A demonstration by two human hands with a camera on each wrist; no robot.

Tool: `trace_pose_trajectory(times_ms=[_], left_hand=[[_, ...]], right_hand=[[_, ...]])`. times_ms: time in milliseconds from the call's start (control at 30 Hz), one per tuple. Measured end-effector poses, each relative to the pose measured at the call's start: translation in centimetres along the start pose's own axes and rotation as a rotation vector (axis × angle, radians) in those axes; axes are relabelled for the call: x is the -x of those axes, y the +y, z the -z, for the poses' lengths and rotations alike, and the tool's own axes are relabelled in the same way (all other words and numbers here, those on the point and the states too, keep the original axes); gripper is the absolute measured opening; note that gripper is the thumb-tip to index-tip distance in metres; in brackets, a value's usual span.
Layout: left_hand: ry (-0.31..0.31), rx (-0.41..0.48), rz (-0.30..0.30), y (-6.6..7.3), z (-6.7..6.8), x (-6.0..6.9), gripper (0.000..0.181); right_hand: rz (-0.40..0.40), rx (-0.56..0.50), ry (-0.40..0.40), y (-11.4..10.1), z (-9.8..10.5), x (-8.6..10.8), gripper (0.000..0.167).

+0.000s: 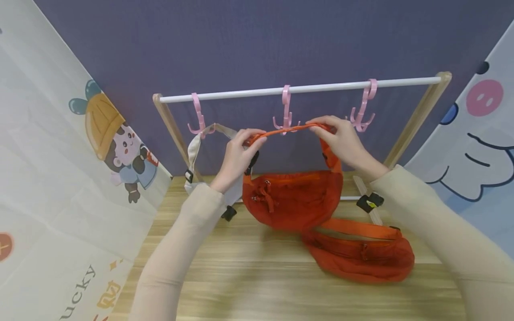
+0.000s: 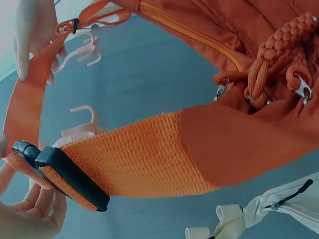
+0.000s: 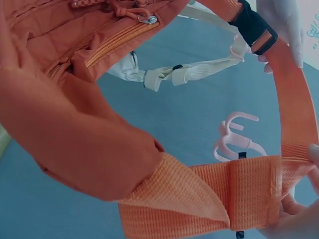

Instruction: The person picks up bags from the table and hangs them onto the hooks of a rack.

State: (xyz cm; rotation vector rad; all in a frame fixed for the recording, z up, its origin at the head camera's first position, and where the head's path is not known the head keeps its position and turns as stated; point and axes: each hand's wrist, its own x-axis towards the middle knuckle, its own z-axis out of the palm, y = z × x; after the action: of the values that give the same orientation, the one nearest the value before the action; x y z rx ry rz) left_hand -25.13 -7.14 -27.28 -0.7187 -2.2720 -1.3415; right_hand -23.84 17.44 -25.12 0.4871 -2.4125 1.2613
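One orange strap point(image 1: 302, 128) is closely pinched by the left hand point(image 1: 238, 157) at eight o'clock from the middle pink hook point(image 1: 286, 110) and the right hand point(image 1: 346, 140) at four, the red bag point(image 1: 295, 203) suspended at six; hanging seems underway, the strap's seating called for next.

The red-orange bag point(image 1: 297, 203) is matt, soft cloth with creases; its strap point(image 2: 139, 159) is coarsely ribbed webbing, and the black buckle point(image 2: 75, 175) looks like smooth hard plastic. Its zip pull point(image 2: 304, 88) shows shiny metal beside a braided cord point(image 2: 274, 52). At near right, the second red-orange bag point(image 1: 361, 263) is similar matt cloth. The pink hooks point(image 1: 286, 100) are smooth plastic, the rail point(image 1: 249, 92) smooth and white, the posts point(image 1: 417, 118) pale wood. The tabletop point(image 1: 241, 276) has a smooth wood-grain finish; the far wall point(image 1: 249, 44) looks matt.
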Motion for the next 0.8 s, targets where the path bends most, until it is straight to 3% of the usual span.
trace_pose_trajectory(times_ms=[300, 567, 800], left_hand=[[0.062, 0.046, 0.045, 0.0, -0.4, -1.0, 0.022], [0.089, 0.140, 0.111, -0.1, -1.1, -1.9, 0.023], [0.093, 0.122, 0.146, -0.5, -1.6, -2.6, 0.024]], right_hand=[[-0.030, -0.010, 0.043, -0.7, 0.0, -1.3, 0.030], [-0.049, -0.021, 0.043, -0.4, -0.1, -2.7, 0.031], [-0.087, -0.022, 0.021, 0.2, -0.3, -3.8, 0.032]])
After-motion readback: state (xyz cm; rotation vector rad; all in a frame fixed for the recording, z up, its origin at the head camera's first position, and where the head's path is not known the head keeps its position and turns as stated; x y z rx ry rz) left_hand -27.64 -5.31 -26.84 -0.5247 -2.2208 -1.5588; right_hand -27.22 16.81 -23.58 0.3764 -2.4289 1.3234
